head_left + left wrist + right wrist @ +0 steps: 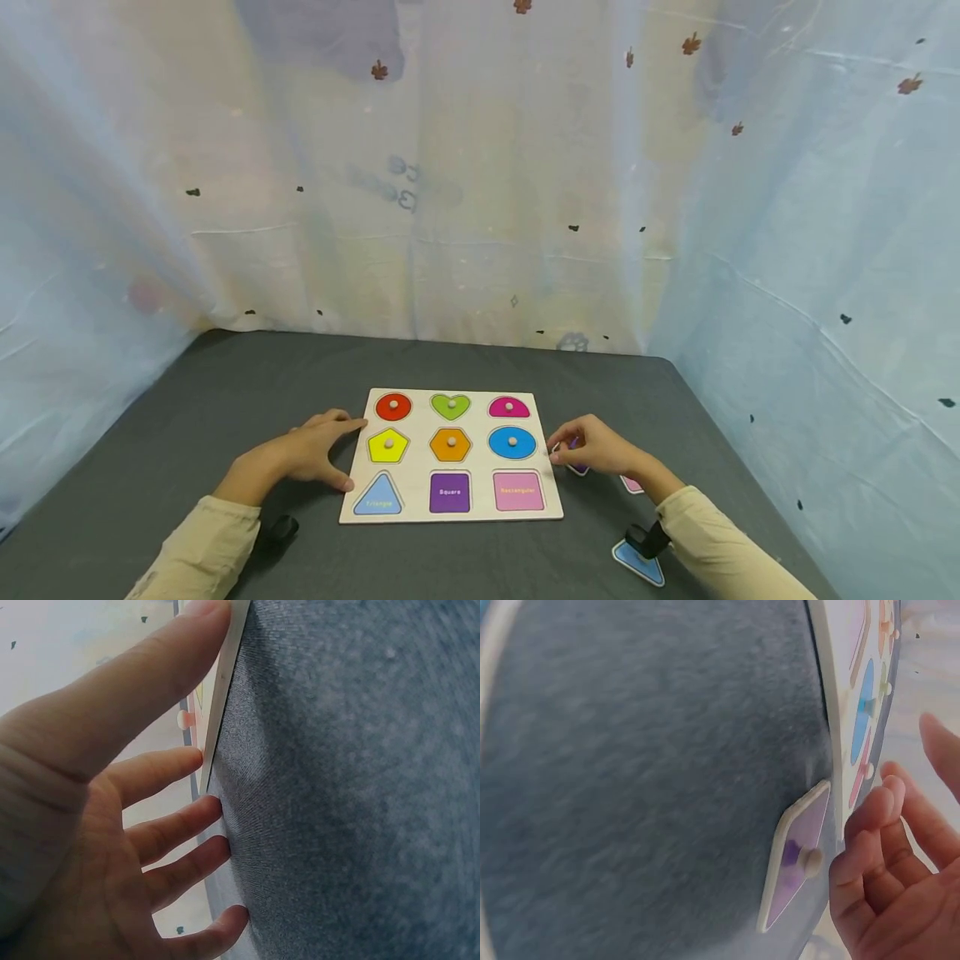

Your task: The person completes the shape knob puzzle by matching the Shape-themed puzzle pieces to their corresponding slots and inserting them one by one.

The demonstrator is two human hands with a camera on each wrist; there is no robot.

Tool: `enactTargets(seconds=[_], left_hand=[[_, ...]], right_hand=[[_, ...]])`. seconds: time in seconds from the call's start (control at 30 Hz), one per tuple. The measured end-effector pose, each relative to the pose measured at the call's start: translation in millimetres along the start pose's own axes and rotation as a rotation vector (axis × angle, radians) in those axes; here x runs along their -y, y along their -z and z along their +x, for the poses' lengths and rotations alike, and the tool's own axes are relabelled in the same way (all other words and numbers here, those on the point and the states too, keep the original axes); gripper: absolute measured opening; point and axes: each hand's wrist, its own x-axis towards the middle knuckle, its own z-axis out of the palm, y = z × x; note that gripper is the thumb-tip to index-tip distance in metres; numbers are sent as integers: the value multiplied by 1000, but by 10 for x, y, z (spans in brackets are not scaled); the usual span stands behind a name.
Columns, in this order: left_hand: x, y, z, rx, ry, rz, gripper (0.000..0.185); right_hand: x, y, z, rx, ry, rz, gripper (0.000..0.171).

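Observation:
A pale wooden shape puzzle board lies on the dark cloth. Knobbed pieces sit in its upper two rows, among them a red circle and a blue oval. The bottom row shows printed triangle, square and rectangle recesses without knobs. My left hand touches the board's left edge with thumb and index finger spread, the other fingers relaxed. Beside the right edge is my right hand, fingers loosely bent with nothing between them. A purple knobbed piece lies on the cloth close by, partly hidden by that hand in the head view.
A pink piece shows partly behind the right forearm. Nearer the front right lies a blue triangle piece, overlapped by the black wrist camera strap. Pale patterned curtains surround the table at the back and sides.

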Motion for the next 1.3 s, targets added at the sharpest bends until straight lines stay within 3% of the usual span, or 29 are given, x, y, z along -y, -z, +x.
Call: enactTargets(seconds=[0.47, 1.13, 1.3], left_hand=[[6, 6, -21, 11, -10, -12, 103], [-5, 22, -27, 7, -12, -8, 103], [5, 14, -20, 9, -14, -12, 103]], right_hand=[[-76, 97, -360, -3, 57, 56, 27], [-373, 142, -904, 50, 112, 242, 29], [-405, 164, -1060, 120, 93, 337, 29]])
